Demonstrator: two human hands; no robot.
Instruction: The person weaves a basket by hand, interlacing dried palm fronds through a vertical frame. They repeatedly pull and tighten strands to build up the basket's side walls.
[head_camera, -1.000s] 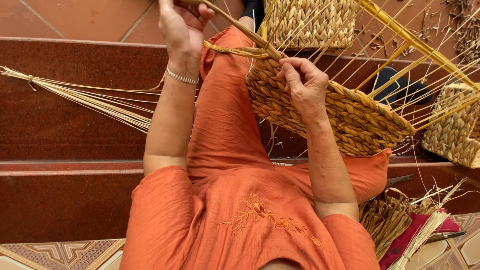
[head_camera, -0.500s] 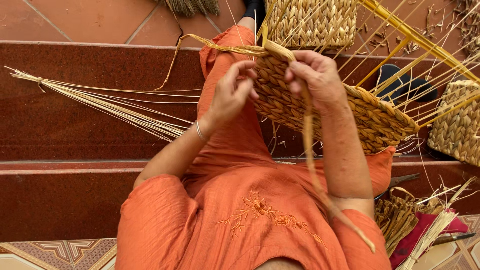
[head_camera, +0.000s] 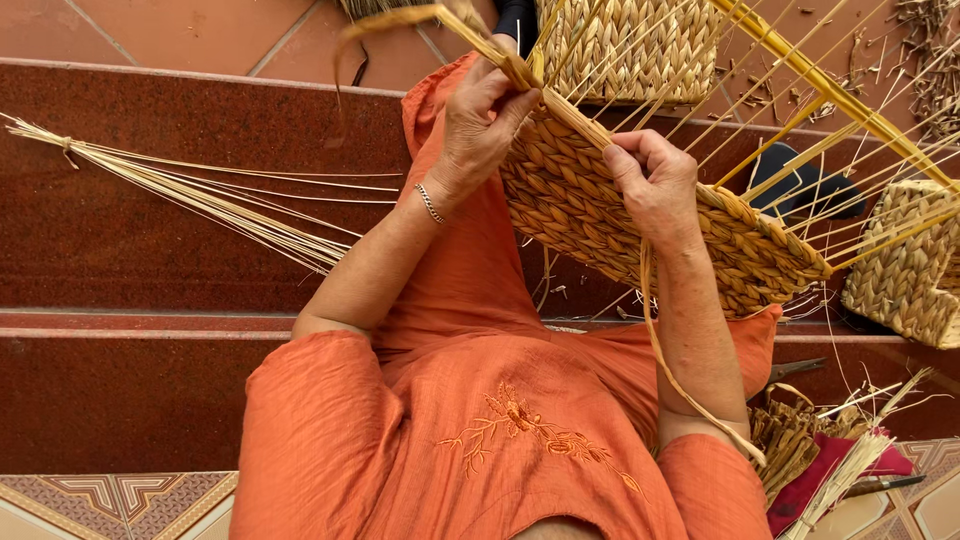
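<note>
Weaving a row into the half-made basket on our lap

We judge the step in hand to be working a flat straw strand (head_camera: 660, 330) through the upright stakes (head_camera: 800, 110) at the rim of the woven basket (head_camera: 620, 225), which rests tilted across our knees over the red steps (head_camera: 150, 240). Our left hand (head_camera: 480, 125) is curled closed, pinching the strand's twisted upper end where it crosses the rim near the top of the weave. Our right hand (head_camera: 655, 185) is also folded shut on the rim, thumb pressed against fingers around the same strand, whose loose tail hangs down past our forearm. The next move seems to call for a firm pull and a tuck behind the next stake, keeping the row tight. A bundle of loose straw (head_camera: 200, 195) lies on the step to our left.
</note>
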